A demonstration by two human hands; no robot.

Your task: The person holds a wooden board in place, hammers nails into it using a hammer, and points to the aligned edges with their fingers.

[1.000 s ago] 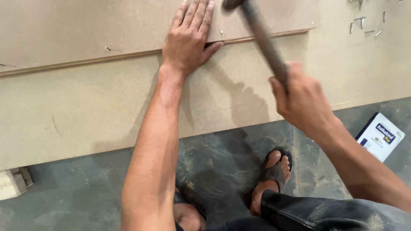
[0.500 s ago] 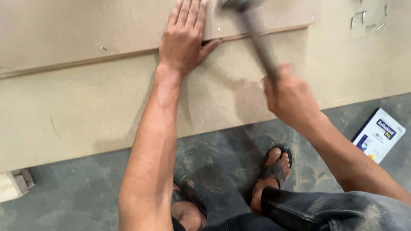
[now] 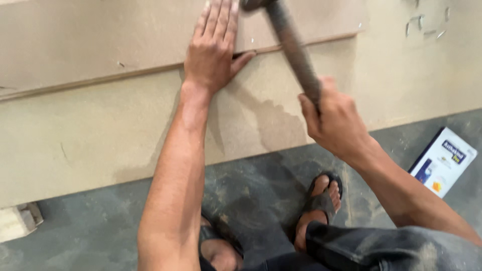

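Your left hand lies flat, fingers spread, on the upper board, thumb at its lower edge. Your right hand has its grip clamped around the hammer handle; the head is above the upper board, just beside your left fingers. Loose nails lie on the lower board, well apart.

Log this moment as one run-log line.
left hand: flat on upper fibreboard sheet | right hand: gripping hammer handle | hammer head over sheet edge | loose nails at right on lower board
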